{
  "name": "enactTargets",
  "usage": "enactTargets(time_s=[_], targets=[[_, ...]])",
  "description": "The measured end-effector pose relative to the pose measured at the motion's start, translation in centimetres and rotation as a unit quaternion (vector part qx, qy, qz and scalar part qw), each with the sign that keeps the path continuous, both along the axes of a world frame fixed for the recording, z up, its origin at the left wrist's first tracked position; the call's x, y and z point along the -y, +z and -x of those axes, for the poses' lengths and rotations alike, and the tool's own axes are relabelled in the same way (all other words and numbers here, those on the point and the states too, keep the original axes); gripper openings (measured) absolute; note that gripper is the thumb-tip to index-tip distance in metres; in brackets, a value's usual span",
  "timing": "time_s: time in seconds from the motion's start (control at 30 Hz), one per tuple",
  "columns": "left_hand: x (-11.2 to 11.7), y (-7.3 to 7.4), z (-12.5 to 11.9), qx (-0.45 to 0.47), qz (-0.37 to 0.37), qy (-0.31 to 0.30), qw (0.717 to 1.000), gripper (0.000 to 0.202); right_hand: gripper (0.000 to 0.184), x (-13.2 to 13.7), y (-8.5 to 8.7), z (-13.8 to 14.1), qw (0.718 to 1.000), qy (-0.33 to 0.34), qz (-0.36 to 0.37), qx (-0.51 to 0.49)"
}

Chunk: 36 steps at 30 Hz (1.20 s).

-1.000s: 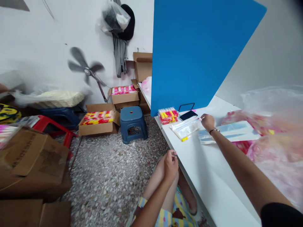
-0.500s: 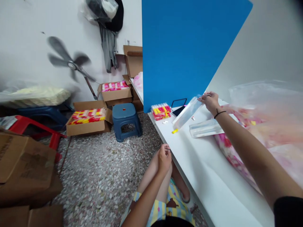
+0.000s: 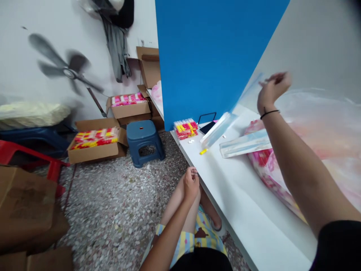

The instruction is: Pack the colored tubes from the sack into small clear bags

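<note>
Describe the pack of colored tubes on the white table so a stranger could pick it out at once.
Find the tall blue panel standing on the white table. At its foot sits a clear pack of red, yellow and white tubes. It is the only such pack on the tabletop, just left of a dark phone; similar tubes fill cardboard boxes on the floor.

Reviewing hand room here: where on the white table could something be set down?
Bare tabletop runs along the near edge, in front of the flat plastic sleeve and the pink bundle. It is crowded at the far end, by the blue panel: marker tray, black phone, raised sleeve.
</note>
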<state>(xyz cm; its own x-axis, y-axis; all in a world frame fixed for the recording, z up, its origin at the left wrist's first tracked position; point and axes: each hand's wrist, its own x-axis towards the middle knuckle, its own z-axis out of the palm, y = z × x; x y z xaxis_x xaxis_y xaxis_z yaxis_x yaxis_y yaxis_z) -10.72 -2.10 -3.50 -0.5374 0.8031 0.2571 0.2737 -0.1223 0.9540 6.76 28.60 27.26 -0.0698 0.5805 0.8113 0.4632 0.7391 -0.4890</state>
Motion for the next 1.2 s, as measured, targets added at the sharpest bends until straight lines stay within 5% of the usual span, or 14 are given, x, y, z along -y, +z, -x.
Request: enactTargets(time_s=[0.1,0.2,0.33,0.43,0.53,0.6,0.67,0.77,0.83,0.87,1.03,1.2], targets=[[-0.1,0.2,0.3,0.006,0.001,-0.005,1.000,0.022,0.025,6.0,2.9,-0.7,0.950,-0.078,-0.101,-0.286],[0.3,0.8,-0.1,-0.024,-0.016,-0.047,0.998,0.017,0.019,15.7,1.8,0.1,0.951,0.020,-0.154,-0.267],[2.1,3.9,-2.4,-0.100,-0.116,-0.179,0.972,0.027,0.017,27.3,-5.0,-1.0,0.957,-0.026,-0.106,-0.268],[3.2,7.7,-5.4,-0.121,-0.175,-0.222,0.952,0.058,0.018,32.3,-10.3,-5.8,0.950,-0.118,0.038,-0.285],[3.0,10.1,-10.0,-0.079,-0.095,-0.340,0.932,0.083,0.020,35.7,-15.2,-12.3,0.878,-0.314,0.201,-0.302],[2.7,9.8,-13.7,-0.005,0.041,-0.512,0.858,0.085,0.021,37.9,-18.3,-16.0,0.832,-0.406,0.223,-0.306],[2.6,8.3,-17.2,0.097,0.213,-0.645,0.728,0.094,0.020,40.0,-21.0,-18.2,0.802,-0.462,0.202,-0.319],[2.4,6.1,-20.2,0.285,0.347,-0.698,0.558,0.086,0.015,42.4,-23.3,-19.0,0.805,-0.484,0.192,-0.284],[1.9,5.7,-20.3,0.343,0.372,-0.690,0.517,0.079,0.013,43.0,-23.5,-18.4,0.820,-0.483,0.166,-0.257],[1.4,5.8,-20.0,0.349,0.374,-0.684,0.520,0.077,0.015,42.9,-23.3,-18.0,0.826,-0.481,0.157,-0.248],[-0.5,7.2,-18.7,0.223,0.357,-0.646,0.638,0.087,0.020,39.8,-21.8,-16.5,0.841,-0.452,0.160,-0.251],[-0.2,8.0,-18.7,0.257,0.311,-0.648,0.646,0.058,0.010,36.3,-21.4,-16.1,0.836,-0.485,0.146,-0.211]])
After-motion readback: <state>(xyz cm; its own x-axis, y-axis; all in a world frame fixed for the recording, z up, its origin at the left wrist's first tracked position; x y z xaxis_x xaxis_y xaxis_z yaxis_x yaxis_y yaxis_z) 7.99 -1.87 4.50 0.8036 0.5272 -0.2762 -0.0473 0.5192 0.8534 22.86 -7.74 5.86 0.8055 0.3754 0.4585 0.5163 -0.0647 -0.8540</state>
